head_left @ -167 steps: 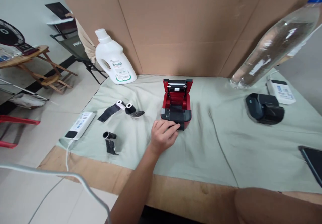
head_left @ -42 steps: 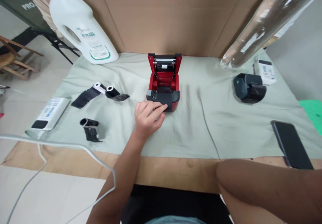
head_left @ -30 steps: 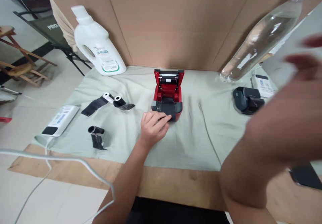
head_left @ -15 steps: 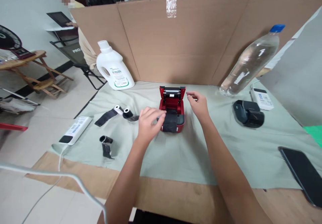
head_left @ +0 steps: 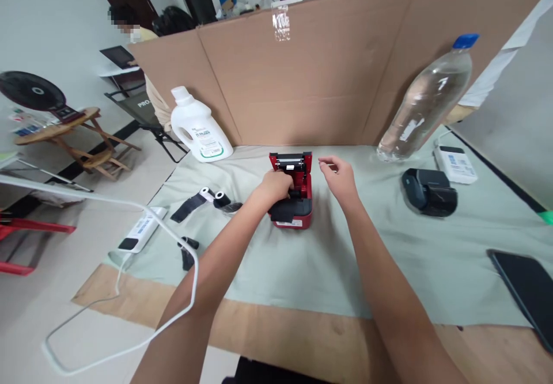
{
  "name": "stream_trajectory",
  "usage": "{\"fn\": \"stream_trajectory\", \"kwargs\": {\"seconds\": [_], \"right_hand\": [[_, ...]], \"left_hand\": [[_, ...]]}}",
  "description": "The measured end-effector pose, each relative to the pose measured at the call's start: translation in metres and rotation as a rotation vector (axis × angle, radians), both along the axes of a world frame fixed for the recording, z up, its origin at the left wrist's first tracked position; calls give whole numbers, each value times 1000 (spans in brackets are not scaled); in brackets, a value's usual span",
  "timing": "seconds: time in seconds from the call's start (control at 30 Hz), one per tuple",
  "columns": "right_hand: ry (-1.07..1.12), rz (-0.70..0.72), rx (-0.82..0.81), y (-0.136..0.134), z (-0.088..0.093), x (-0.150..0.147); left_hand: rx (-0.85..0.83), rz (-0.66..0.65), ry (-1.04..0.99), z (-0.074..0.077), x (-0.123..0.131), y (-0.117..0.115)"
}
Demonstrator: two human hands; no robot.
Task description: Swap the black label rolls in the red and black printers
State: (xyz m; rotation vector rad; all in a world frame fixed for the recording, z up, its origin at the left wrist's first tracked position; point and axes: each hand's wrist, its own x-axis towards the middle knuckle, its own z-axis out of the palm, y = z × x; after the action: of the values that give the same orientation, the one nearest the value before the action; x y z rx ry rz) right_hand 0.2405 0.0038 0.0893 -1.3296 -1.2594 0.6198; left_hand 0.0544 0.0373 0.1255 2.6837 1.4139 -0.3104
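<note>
A small red and black label printer (head_left: pixel 305 214) stands on the cloth with its lid tipped up. My left hand (head_left: pixel 276 187) reaches into its roll compartment from the left, fingers curled downward and their tips hidden. A black strip (head_left: pixel 283 211) hangs over the printer's front edge, slanting left. Just right of the raised lid, my right hand (head_left: pixel 340 178) hovers with fingers loosely bent, thumb and forefinger apart, holding nothing. Left of the printer lie a black roll (head_left: pixel 222 200), a white-cored roll with a dark strip (head_left: pixel 190 205), and another dark roll (head_left: pixel 188 253), partly behind my left forearm.
Behind stands a cardboard screen (head_left: pixel 302 84), with a white jug (head_left: pixel 201 128) and a water bottle (head_left: pixel 427 105) before it. A black device (head_left: pixel 429 193), white power strips (head_left: pixel 141 229) (head_left: pixel 455 164) and a phone (head_left: pixel 525 292) lie around. A white cable (head_left: pixel 129 200) crosses the left foreground. Someone sits beyond.
My left hand has moved from above the printer's left side into its compartment, and the black strip now slants left. My right hand stays beside the lid. The view has shifted slightly.
</note>
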Motion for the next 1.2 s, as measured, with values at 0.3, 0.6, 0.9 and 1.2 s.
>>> {"fn": "stream_trajectory", "kwargs": {"seconds": [0.3, 0.6, 0.9, 1.2], "right_hand": [[26, 45, 76, -19, 34, -7], [-331, 346, 180, -63, 62, -61], [-771, 418, 217, -67, 36, -113], [-825, 359, 210, -67, 26, -121]], "left_hand": [[130, 160, -931, 10, -75, -46], [32, 474, -1615, -68, -106, -69], [-544, 633, -2277, -97, -103, -68], [-490, 525, -2214, -95, -106, -71]]}}
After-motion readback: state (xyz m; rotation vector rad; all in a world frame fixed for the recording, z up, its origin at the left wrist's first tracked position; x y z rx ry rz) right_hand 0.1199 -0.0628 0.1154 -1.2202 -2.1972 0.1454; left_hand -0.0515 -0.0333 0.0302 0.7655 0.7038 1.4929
